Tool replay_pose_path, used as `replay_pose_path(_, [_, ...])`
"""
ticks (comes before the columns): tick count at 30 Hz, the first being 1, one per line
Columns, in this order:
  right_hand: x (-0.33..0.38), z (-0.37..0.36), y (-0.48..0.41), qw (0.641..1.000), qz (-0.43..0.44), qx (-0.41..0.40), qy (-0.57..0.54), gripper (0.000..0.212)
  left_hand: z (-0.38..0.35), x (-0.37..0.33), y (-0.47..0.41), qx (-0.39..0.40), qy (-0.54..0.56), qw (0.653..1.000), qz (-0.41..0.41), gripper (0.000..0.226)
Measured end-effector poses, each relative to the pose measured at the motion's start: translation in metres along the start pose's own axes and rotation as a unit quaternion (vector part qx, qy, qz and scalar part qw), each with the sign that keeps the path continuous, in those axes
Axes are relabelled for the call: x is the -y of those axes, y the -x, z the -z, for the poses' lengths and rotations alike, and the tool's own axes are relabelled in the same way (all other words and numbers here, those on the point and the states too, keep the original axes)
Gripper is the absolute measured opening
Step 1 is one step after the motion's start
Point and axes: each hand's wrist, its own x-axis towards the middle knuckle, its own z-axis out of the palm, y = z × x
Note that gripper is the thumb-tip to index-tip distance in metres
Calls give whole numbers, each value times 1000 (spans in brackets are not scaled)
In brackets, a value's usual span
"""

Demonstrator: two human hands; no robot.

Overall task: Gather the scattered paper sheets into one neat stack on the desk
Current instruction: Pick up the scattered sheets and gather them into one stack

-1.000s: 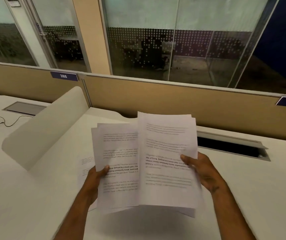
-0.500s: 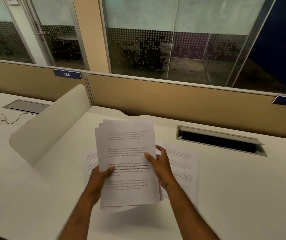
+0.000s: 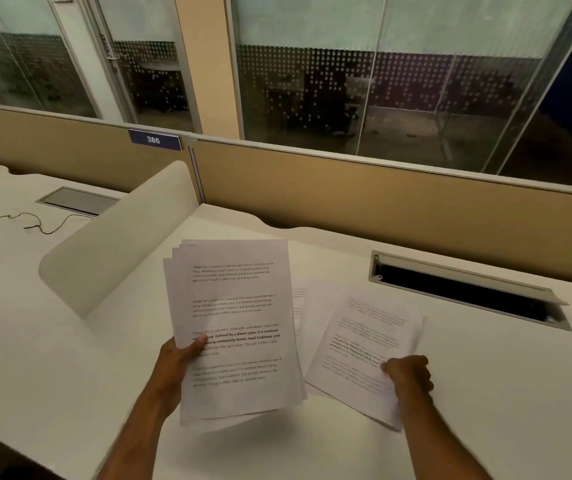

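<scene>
The left hand [image 3: 177,358] shows only its thumb in front of the stack of sheets [image 3: 236,327]; its fingers are hidden behind the paper. Another sheet [image 3: 303,299] on the desk [image 3: 485,393] is mostly covered, its print too faint to read. The sheet [image 3: 364,348] pinched by the right hand [image 3: 409,374] is blurred, and both forearms are cut off at the bottom edge.

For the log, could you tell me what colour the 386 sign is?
Dark blue with white digits, seen in the head view.
</scene>
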Motion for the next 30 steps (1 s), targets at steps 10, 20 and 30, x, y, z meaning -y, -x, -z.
replay_pose_path(10, [47,83,18,911,281,87,-288,22,-12,-10,-8,-10,8,1000,-4,31])
replay_pose_path(20, [66,57,106,837,336,324,-287,36,-35,-13,7,3,14,1000,-11,38])
replay_pose_path(30, [73,-26,161,859,359,285,-228,22,-34,-8,21,3,29,999,-12,48])
